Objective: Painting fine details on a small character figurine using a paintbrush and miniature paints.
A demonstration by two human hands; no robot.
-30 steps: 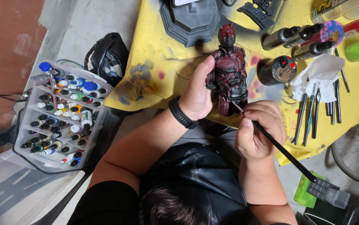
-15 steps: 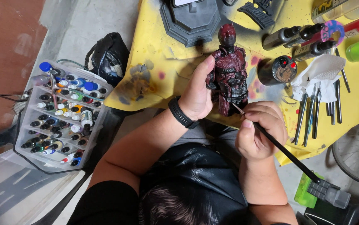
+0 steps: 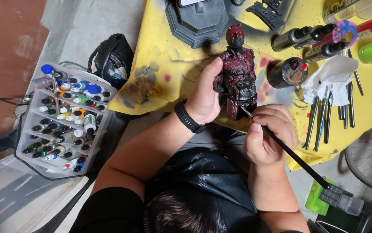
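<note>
A dark red and black figurine (image 3: 239,71) lies over the yellow table cover (image 3: 164,47). My left hand (image 3: 204,97), with a black band on its wrist, grips the figurine by its left side. My right hand (image 3: 267,133) pinches a thin black paintbrush (image 3: 296,157). The brush tip touches the figurine's lower body, and the handle slants down to the right.
A clear rack of several small paint bottles (image 3: 63,121) stands at the left. A black bag (image 3: 110,58) lies beside it. On the table are a grey base (image 3: 196,19), a dark jar (image 3: 287,72), spray tools (image 3: 311,36), white tissue (image 3: 330,75) and several metal tools (image 3: 324,118).
</note>
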